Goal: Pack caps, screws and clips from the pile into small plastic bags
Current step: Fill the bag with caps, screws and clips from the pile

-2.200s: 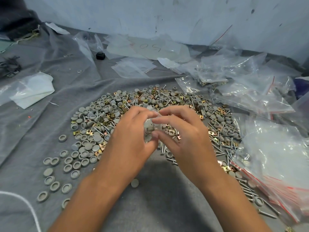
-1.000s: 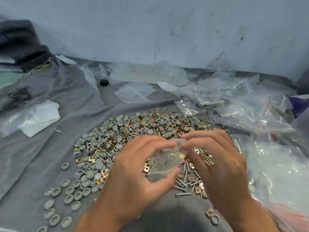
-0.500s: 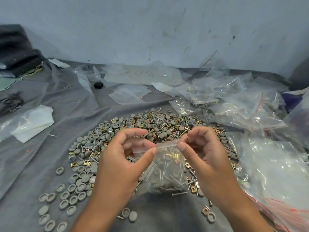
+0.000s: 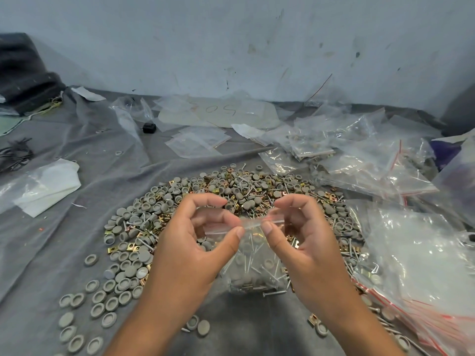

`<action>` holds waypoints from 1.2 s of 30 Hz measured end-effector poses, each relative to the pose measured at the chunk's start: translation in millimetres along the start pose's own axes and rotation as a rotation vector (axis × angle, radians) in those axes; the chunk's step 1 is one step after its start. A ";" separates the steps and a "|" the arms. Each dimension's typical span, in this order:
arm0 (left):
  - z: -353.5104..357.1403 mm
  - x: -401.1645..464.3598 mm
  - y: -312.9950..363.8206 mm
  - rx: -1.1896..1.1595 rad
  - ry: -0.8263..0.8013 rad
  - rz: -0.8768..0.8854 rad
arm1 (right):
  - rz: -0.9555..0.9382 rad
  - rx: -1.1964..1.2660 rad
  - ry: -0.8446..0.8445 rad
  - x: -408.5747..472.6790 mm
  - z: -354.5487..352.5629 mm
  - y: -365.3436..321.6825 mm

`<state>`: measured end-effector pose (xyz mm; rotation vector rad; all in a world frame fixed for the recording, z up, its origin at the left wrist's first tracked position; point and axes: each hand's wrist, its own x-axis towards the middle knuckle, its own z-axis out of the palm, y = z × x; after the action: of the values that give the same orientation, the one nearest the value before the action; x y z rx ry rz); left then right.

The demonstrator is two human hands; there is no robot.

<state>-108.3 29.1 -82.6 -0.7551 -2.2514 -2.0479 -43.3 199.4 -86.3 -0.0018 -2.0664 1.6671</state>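
Hands meet in the middle of my head view, both pinching the top edge of one small clear bag (image 4: 253, 263). My left hand (image 4: 195, 242) has thumb and forefinger closed on the left part of the bag's strip, the other fingers curled above it. My right hand (image 4: 305, 240) pinches the same strip just to the right, thumb in front, fingers curled behind. The bag hangs between the two hands, its bottom resting on the grey cloth (image 4: 46, 253) that covers the tabletop; inside I see grey caps, screws and a few gold clips gathered low.

Behind and around the bag lies the pile (image 4: 231, 191) of caps, screws and clips, spread wide on the cloth. Loose caps (image 4: 102, 299) trail off to the lower left. On the right sits a heap of clear bags with red strips (image 4: 411, 268), with more bags further back (image 4: 359, 155). A folded white sheet (image 4: 48, 188) lies at the left, and a small black object (image 4: 149, 128) sits near the back.
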 end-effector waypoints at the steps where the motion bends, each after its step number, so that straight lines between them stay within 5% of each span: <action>1: 0.1 0.1 -0.3 -0.008 0.000 0.000 | 0.002 0.005 -0.012 -0.3 0.8 -0.2; 36: -0.6 -0.1 2.0 0.031 0.001 -0.030 | 0.034 0.013 -0.012 -2.8 3.7 0.3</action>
<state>-107.7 28.6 -80.7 -0.7229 -2.3021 -2.0206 -42.2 195.3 -88.1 -0.0223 -2.0755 1.7047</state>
